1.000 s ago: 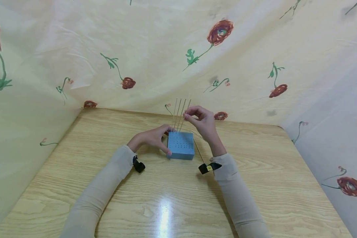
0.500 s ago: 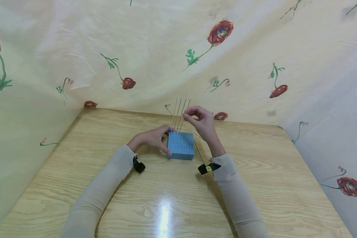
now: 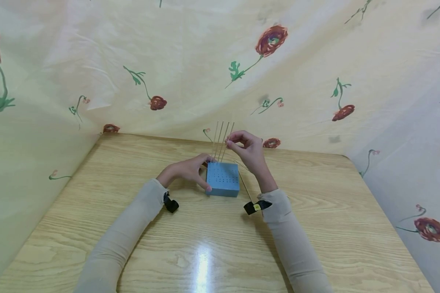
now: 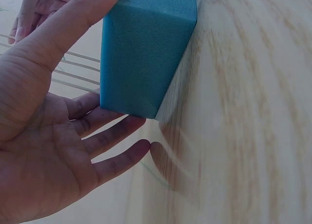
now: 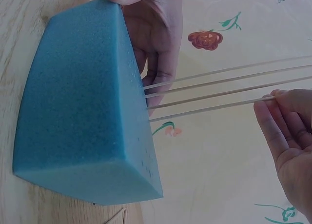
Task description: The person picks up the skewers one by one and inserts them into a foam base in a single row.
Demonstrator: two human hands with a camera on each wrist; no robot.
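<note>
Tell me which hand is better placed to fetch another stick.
Likely the right hand, once it releases the stick it pinches: the loose sticks lie on its side of the block, while the left hand grips the block from the other side.

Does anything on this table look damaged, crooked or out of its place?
Nothing looks clearly wrong. Four thin sticks stand in a row at the back of the blue block, with no visible break. Only the loose sticks on the table, right of the block, look slightly untidy, lying at differing angles.

The right wrist view crops three sticks (image 5: 219,83) (upper ends).
</note>
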